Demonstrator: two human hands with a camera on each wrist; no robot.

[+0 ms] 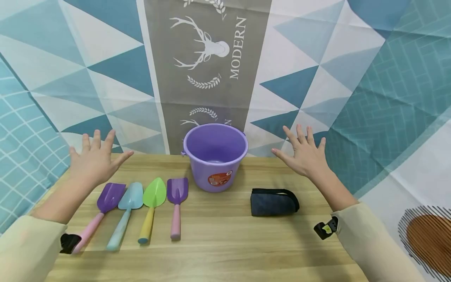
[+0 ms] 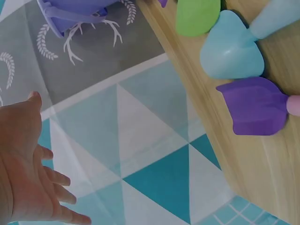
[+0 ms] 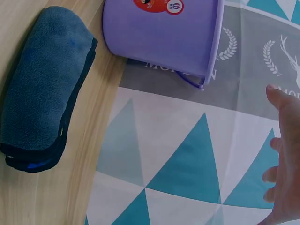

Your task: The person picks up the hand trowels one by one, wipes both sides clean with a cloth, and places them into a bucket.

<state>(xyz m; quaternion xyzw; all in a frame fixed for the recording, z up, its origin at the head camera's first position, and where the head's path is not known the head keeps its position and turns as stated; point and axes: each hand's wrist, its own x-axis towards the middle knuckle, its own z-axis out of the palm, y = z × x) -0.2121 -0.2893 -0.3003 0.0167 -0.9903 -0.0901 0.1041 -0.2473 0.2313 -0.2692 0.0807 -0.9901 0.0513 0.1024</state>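
Note:
Fingers spread, my left hand (image 1: 92,158) is raised over the table's left side and holds nothing. Below it lie toy shovels in a row: a purple shovel with a pink handle (image 1: 110,197), a light blue one (image 1: 131,197), a green one with a yellow handle (image 1: 155,193) and another purple one (image 1: 177,190). My right hand (image 1: 303,153), also spread and holding nothing, is up over the right side, beyond a folded dark blue cloth (image 1: 274,203). Between the hands a purple bucket (image 1: 216,172) stands upright at the table's back edge. In the right wrist view the cloth (image 3: 49,79) looks fuzzy with black edging.
The wooden table (image 1: 225,243) ends at a patterned fabric backdrop (image 1: 208,90) just behind the bucket. Blue tiled-pattern fabric (image 1: 28,137) borders the left side. On the right hangs white cloth with a brown round print (image 1: 430,239).

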